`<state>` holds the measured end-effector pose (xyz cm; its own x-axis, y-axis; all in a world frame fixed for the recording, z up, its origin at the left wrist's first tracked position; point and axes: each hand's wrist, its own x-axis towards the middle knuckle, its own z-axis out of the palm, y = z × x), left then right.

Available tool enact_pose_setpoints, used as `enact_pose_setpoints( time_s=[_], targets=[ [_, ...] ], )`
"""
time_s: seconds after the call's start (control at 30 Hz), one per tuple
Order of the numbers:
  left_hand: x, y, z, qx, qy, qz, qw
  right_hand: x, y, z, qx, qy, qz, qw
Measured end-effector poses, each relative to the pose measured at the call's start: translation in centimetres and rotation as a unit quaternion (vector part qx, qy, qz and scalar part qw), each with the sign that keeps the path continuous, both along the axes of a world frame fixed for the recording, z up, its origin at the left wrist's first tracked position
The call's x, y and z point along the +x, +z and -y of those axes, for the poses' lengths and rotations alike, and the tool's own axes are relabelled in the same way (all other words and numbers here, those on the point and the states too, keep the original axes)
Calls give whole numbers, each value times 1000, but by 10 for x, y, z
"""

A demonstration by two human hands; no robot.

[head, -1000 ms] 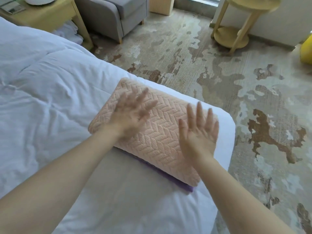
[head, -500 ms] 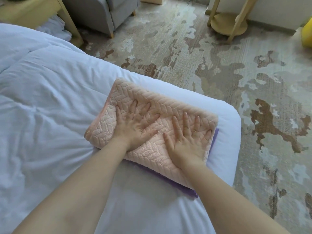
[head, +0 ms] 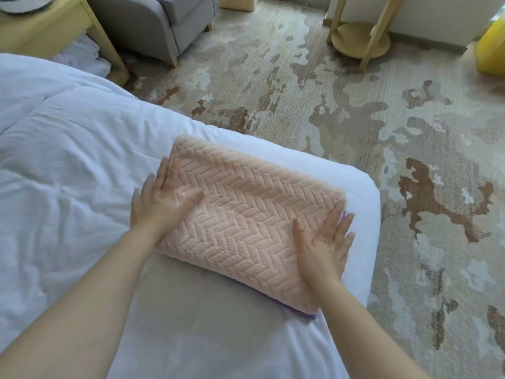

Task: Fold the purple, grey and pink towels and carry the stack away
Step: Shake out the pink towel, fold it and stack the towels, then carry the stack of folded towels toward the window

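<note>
A folded pink towel (head: 248, 214) with a herringbone weave lies on top of a stack at the corner of the white bed (head: 68, 173). A sliver of the purple towel (head: 307, 314) peeks out beneath its near right corner. The grey towel is hidden. My left hand (head: 161, 201) lies flat with straight fingers on the stack's left end. My right hand (head: 325, 242) lies flat with straight fingers on the right end, fingertips over the edge.
A patterned carpet (head: 355, 132) covers the floor right of the bed. A grey armchair (head: 153, 20) and a wooden bedside table (head: 54, 28) stand at the back left. A round wooden side table (head: 360, 42) and a yellow object (head: 492, 50) stand at the back right.
Both hands dropped flat onto the pink towel's middle, then slid apart to its left and right ends. The camera view shifted slightly.
</note>
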<state>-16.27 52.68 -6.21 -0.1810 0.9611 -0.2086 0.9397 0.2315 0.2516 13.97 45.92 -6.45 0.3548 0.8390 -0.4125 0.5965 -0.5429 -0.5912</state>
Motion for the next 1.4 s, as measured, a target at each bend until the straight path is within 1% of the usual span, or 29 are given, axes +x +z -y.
enact_pose_setpoints(
  time_s=[0.03, 0.07, 0.1, 0.17, 0.23, 0.3, 0.4, 0.47, 0.53, 0.63, 0.77, 0.93, 1.07, 1.2, 1.33, 1.4],
  targets=[
    [-7, 2, -2, -11, 27, 85, 996, 1, 0, 1, -6, -37, -48, 998],
    [-13, 3, -4, -20, 56, 175, 983, 3, 0, 0, -15, -68, -89, 994],
    [-17, 1, -5, -26, 79, 245, 966, 4, -1, -1, -23, -87, -117, 989],
    [-23, -7, -9, -49, 99, 327, 939, 6, -7, -4, -27, -95, -129, 987],
    [-24, -13, -14, -81, 98, 398, 909, 9, -16, -6, -23, -125, -127, 984],
    [-24, -18, -17, -110, 113, 435, 886, 10, -23, -7, -28, -164, -134, 977],
    [-29, -25, -22, -197, 180, 462, 846, 10, -31, -10, -43, -203, -152, 966],
    [-31, -28, -25, -253, 195, 482, 816, 12, -37, -12, -56, -220, -163, 960],
    [-30, -27, -26, -278, 205, 496, 797, 15, -42, -13, -70, -228, -178, 955],
    [-25, -25, -21, -279, 222, 515, 779, 21, -41, -15, -94, -227, -187, 951],
    [-18, -9, -3, -240, 244, 550, 761, 29, -22, -16, -85, -170, -198, 961],
    [-3, 27, 25, -201, 269, 563, 755, 48, 12, -19, -84, -133, -202, 967],
    [9, 59, 59, -168, 309, 553, 756, 59, 49, -17, -88, -95, -205, 970],
    [26, 99, 86, -140, 311, 558, 757, 78, 94, -10, -76, -68, -214, 971],
    [62, 139, 97, -108, 302, 561, 763, 111, 135, -10, -31, -52, -212, 975],
    [82, 158, 100, -92, 301, 558, 768, 130, 153, -11, -36, -52, -215, 975]
  ],
)
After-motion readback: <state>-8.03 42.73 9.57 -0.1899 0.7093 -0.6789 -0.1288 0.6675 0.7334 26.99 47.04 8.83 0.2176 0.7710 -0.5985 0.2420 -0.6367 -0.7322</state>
